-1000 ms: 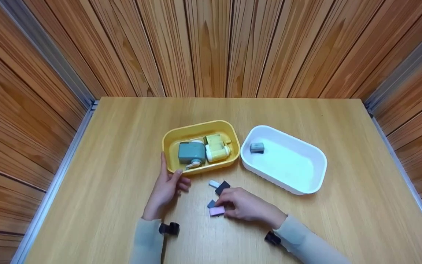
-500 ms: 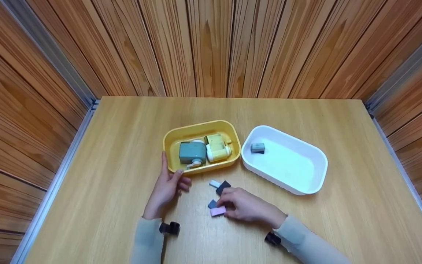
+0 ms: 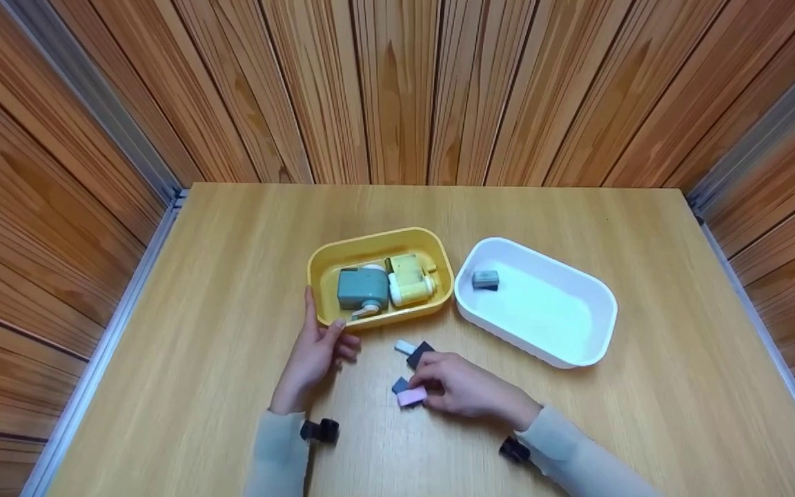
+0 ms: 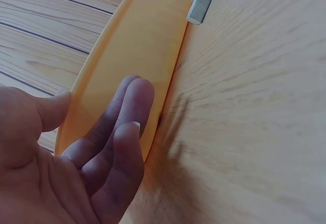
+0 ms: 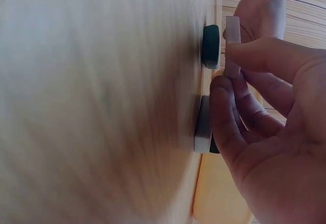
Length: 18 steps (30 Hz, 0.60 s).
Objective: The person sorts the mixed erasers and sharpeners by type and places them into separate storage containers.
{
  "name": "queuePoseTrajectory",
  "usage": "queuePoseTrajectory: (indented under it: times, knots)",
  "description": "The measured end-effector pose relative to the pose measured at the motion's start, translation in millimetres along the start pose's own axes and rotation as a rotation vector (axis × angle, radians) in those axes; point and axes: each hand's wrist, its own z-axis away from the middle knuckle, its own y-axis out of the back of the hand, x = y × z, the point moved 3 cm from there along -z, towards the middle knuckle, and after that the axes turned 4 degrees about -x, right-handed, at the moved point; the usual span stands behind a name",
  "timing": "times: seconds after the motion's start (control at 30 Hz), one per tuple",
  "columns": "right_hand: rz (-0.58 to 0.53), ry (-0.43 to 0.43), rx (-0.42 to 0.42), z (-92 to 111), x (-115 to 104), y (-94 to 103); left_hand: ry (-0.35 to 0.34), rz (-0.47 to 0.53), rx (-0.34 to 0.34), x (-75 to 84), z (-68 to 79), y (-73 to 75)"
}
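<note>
My right hand point(image 3: 463, 386) pinches a small pink rectangular block point(image 3: 411, 396) between thumb and fingertips; in the right wrist view the pink block point(image 5: 233, 46) stands off the table. Right beside it lies a blue-grey block point(image 3: 399, 385), which shows as a dark green piece point(image 5: 210, 47) in the right wrist view. Just beyond the knuckles are a black block point(image 3: 420, 354) and a white stick-like block point(image 3: 404, 346). My left hand point(image 3: 315, 355) touches the near left corner of a yellow bin point(image 3: 321, 259), thumb at the rim, index finger straight along its side, other fingers loosely bent.
Inside the yellow bin sit a teal bottle-like object point(image 3: 361, 288) and a pale yellow one with white parts point(image 3: 408, 278). A white bin point(image 3: 580, 362) stands to the right, holding a small grey block point(image 3: 485, 278). Wood-panelled walls point(image 3: 397, 90) enclose the table point(image 3: 183, 345).
The pink block has tilted a little and shifted slightly right in my right fingertips. My left hand has stayed at the yellow bin's corner.
</note>
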Motion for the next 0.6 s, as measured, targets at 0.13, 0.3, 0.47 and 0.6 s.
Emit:
queuePoseTrajectory:
  times: [0.13, 0.3, 0.47, 0.6]
  knots:
    - [-0.02, 0.0, 0.006, 1, 0, 1.8, 0.011, 0.004, 0.004, -0.8, -0.3, -0.3]
    - [-0.041, -0.005, 0.006, 3, 1, 5.6, 0.004, -0.008, 0.01, -0.9, -0.5, 0.8]
    - [-0.03, -0.003, 0.027, 4, 3, 11.4, -0.012, -0.014, 0.01, -0.8, -0.9, 1.2]
    - [0.014, 0.034, 0.064, 6, 2, 17.9, -0.032, -0.02, 0.003, -0.2, -0.5, 0.7]
